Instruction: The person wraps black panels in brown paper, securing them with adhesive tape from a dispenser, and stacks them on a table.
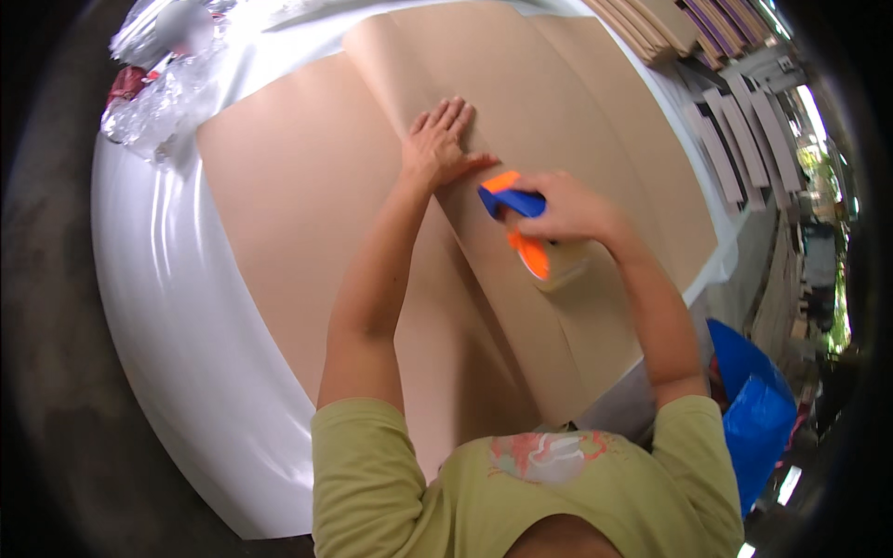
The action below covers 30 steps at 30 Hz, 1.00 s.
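Pressing flat, fingers spread: left hand (pixel 443 139) on brown paper (pixel 298 205); right hand (pixel 567 209) gripping one tape dispenser (pixel 526 232).

**One big brown parcel, flat packs stacked behind**

A large flat package wrapped in brown paper (pixel 307 186) covers most of the white counter (pixel 167 307), its overlapping paper flap running down the middle. At the far right edge lies a stack of flat tan and purple-edged packs (pixel 670 23), with a row of grey flat packs (pixel 744 130) just beside it. Crumpled clear plastic wrapping (pixel 158 84) sits at the far left corner. No labels, signs or screens show.
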Tool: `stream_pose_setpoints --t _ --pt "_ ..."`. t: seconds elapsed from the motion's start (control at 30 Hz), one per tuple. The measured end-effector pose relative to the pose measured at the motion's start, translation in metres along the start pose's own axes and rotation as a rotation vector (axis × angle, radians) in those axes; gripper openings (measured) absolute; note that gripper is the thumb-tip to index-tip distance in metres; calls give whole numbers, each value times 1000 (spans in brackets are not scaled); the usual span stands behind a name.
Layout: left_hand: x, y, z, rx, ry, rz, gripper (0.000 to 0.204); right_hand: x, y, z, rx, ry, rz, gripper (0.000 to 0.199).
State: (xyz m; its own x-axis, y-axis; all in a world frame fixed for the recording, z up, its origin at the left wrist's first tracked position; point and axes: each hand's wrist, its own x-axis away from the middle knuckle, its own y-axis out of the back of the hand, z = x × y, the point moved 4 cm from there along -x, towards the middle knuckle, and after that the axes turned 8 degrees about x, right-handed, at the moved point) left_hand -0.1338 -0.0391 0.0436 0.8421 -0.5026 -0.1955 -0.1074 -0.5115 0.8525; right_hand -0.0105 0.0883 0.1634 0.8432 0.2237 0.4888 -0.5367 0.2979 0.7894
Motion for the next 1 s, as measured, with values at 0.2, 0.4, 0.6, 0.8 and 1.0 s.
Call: stream_pose_setpoints --t 0.2,0.4,0.6,0.8,1.0 --pt "6 5 -6 -20 28 -25 95 86 -17 3 155 -172 351 44" --pt "5 -1 -1 -20 -26 -31 92 23 -21 -29 -357 -772 1163 33" --pt "18 22 -42 -38 10 -30 84 139 -121 -95 -428 -252 1192 37" --pt "175 -36 -232 -242 -269 298 79 246 -49 -271 -1685 -42 -194 37" --pt "232 -94 -245 -260 -267 311 66 192 -47 -434 -1928 -60 -1177 37"
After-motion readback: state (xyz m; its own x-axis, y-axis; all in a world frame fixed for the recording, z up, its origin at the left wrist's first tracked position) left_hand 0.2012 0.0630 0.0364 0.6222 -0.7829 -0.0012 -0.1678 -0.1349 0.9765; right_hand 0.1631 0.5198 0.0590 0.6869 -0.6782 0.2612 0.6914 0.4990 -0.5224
